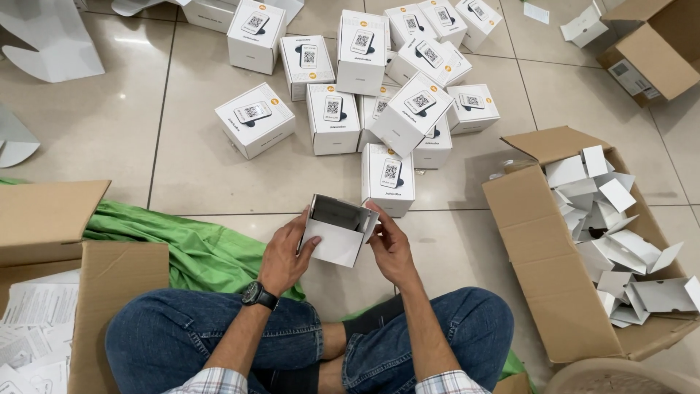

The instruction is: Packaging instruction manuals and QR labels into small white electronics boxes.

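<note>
An open white carton (339, 232) sits just before a cluster of shut white cube boxes (372, 87), each bearing a black-and-white square label. Right of the cluster, a brown cardboard box (543, 270) holds folded white inserts (620, 241).

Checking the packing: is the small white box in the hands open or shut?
Open: the small white box has its top flaps up, dark interior showing, held by both hands.

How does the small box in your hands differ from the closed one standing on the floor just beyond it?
The held box is open on top, the floor box shut. The held box is tilted between the left hand and right hand; the floor box rests on the tiles. The floor box shows a printed top; the held box's facing side is blank. Both are small and white.
</note>
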